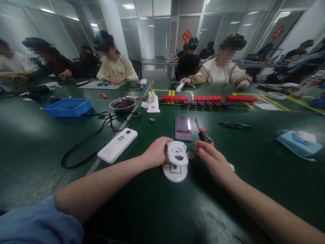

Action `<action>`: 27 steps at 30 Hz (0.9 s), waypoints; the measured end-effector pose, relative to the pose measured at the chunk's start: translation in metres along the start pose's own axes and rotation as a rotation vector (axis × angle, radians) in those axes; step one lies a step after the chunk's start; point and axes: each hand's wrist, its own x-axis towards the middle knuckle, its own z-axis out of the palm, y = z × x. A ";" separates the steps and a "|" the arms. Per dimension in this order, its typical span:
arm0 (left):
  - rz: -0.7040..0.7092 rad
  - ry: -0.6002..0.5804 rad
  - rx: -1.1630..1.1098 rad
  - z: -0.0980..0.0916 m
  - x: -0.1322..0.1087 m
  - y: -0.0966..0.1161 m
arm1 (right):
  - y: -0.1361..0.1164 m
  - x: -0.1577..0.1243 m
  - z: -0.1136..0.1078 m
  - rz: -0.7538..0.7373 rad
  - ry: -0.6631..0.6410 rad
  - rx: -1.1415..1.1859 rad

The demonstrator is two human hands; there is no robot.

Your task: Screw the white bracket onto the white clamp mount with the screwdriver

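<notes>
My left hand (157, 152) is closed around the left side of a white plastic housing (177, 159), which has round and oval openings and an oval base resting on the green table. Just to its right hovers my right hand (215, 162), fingers apart and holding nothing. A small round metal disc (190, 155) lies between the housing and my right fingertips. Beyond that hand is a red and black screwdriver (203, 130), its handle end partly covered by the fingers. A phone (183, 130) lies behind the housing. Some white piece (232, 166) peeks out beside my right wrist.
To the left lie a white power bank (117, 145) and a looped black cable (66, 150). Farther back are a blue bin (67, 110), a metal bowl (123, 105), a white stand (153, 105) and red trays (208, 98). Tweezers (236, 125) lie right. Several people sit across the table.
</notes>
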 end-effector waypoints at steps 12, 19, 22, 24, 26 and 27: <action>0.143 -0.113 0.499 -0.021 0.020 0.077 | 0.012 0.004 0.005 0.195 -0.118 0.368; 0.233 -0.145 0.532 -0.024 0.020 0.080 | 0.016 0.003 -0.001 0.085 -0.166 0.183; 0.176 -0.132 0.427 -0.029 0.012 0.061 | 0.015 0.002 -0.001 0.016 -0.181 0.077; 0.110 -0.119 0.330 -0.030 0.004 0.043 | 0.014 -0.001 0.000 -0.050 -0.214 -0.027; 0.060 -0.086 0.226 -0.028 -0.004 0.025 | 0.015 -0.005 0.002 -0.164 -0.273 -0.239; 0.051 -0.075 0.176 -0.027 -0.007 0.017 | 0.016 -0.007 0.003 -0.229 -0.305 -0.375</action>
